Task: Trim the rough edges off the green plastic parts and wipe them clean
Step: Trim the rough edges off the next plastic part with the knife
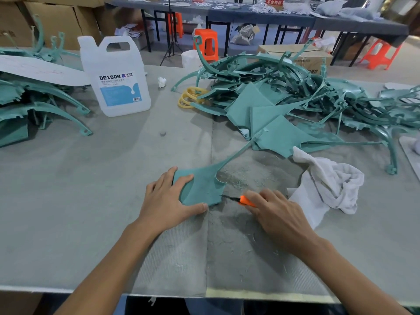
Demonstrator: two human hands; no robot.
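Observation:
A flat green plastic part (205,186) with a long thin arm lies on the grey table mat in front of me. My left hand (168,198) grips its near left corner, thumb on top, fingers around the edge. My right hand (276,211) holds an orange-handled knife (244,200); the dark blade tip touches the part's right edge. A crumpled white cloth (327,185) lies just right of my right hand. Fine shavings are scattered on the mat around the part.
A large heap of green parts (284,105) fills the back right, another pile (34,98) sits at the left. A white DEXCON jug (118,80) stands behind, near yellow rings (189,98). The table's front edge (159,292) runs close to me.

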